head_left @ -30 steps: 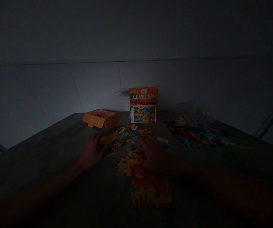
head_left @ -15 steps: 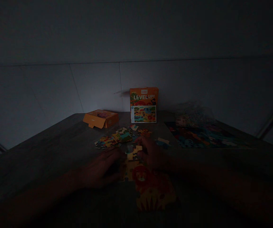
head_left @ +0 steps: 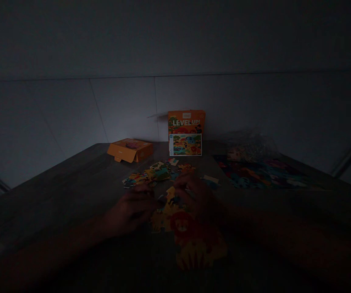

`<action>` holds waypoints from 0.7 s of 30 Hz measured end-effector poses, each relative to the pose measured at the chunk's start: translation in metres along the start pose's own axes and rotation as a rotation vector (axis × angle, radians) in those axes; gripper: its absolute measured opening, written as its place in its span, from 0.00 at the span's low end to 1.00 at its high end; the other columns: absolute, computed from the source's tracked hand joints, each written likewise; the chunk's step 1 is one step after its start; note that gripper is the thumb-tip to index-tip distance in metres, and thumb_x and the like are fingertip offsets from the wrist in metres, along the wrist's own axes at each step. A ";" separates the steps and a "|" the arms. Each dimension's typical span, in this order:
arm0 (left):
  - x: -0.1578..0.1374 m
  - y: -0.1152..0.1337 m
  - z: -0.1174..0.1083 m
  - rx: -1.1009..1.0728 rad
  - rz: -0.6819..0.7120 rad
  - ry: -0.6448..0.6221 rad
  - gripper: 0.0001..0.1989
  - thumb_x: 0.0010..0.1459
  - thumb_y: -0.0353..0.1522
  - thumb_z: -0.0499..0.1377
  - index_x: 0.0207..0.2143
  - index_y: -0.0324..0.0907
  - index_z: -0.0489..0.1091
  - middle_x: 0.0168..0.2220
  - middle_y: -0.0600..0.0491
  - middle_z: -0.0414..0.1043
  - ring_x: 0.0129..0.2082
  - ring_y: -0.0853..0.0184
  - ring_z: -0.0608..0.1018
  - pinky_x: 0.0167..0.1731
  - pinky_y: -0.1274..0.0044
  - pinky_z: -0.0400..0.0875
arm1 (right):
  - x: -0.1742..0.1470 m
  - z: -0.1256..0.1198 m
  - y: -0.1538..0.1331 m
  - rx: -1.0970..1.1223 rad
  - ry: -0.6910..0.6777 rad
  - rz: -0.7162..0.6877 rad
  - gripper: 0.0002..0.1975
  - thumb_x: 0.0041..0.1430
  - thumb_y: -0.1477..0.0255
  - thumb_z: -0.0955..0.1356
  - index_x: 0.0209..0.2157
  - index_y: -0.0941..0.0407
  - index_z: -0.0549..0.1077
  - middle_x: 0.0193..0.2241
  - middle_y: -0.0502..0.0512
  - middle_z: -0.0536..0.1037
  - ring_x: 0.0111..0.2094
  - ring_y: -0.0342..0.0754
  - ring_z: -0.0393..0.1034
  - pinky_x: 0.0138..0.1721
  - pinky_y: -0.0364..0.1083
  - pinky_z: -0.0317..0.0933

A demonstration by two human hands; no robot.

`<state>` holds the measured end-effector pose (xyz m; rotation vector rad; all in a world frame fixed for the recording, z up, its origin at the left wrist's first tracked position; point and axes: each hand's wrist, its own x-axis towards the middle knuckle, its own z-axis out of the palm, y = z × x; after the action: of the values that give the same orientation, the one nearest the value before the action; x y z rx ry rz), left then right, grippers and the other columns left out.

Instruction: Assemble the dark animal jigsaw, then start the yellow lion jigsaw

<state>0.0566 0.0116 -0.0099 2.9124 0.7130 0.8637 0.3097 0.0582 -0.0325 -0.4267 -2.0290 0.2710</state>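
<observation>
In the dim head view, a partly joined jigsaw puzzle (head_left: 198, 240) with a red-maned lion lies on the table in front of me. My right hand (head_left: 198, 193) is at its upper edge, fingers bent and closed on a yellow puzzle piece (head_left: 171, 193). To the left of the joined part is my left hand (head_left: 132, 208), its fingers loosely bent and apart, with nothing visible in them. Its fingertips are close to the yellow pieces (head_left: 160, 219), though darkness hides whether they touch. Loose puzzle pieces (head_left: 146, 177) lie heaped just beyond both hands.
An orange "LEVEL UP!" box (head_left: 186, 122) stands by the wall, with a picture card (head_left: 186, 145) leaning on it. An open orange box (head_left: 129, 150) lies to the left. At right are a dark colourful sheet (head_left: 263, 175) and a crumpled clear plastic bag (head_left: 251, 146).
My left hand has drawn slightly left, and its fingers are more bent. The yellow piece at my right hand has tilted and shifted slightly. The view has moved a little.
</observation>
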 end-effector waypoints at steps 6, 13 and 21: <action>-0.004 -0.009 0.000 0.169 -0.270 0.212 0.15 0.65 0.29 0.52 0.48 0.41 0.76 0.46 0.45 0.76 0.48 0.60 0.78 0.43 0.72 0.79 | 0.008 -0.012 0.010 -0.099 0.354 0.215 0.05 0.64 0.72 0.61 0.36 0.55 0.68 0.30 0.53 0.72 0.31 0.48 0.68 0.32 0.44 0.62; -0.005 -0.009 -0.001 0.204 -0.338 0.079 0.21 0.64 0.31 0.52 0.58 0.41 0.69 0.57 0.42 0.69 0.59 0.53 0.71 0.54 0.62 0.74 | 0.040 -0.040 0.036 -0.428 -0.176 0.598 0.11 0.55 0.80 0.61 0.35 0.59 0.73 0.33 0.57 0.77 0.34 0.49 0.72 0.33 0.42 0.62; -0.008 -0.006 0.000 0.104 -0.221 -0.169 0.26 0.63 0.31 0.54 0.64 0.46 0.61 0.63 0.46 0.64 0.67 0.52 0.58 0.59 0.58 0.68 | 0.074 -0.138 0.036 -0.706 -0.672 0.507 0.09 0.54 0.79 0.69 0.37 0.58 0.80 0.35 0.59 0.79 0.33 0.52 0.73 0.30 0.45 0.59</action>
<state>0.0480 0.0132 -0.0144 2.8744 1.0671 0.5681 0.4053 0.1224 0.0788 -1.4567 -2.6161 -0.0267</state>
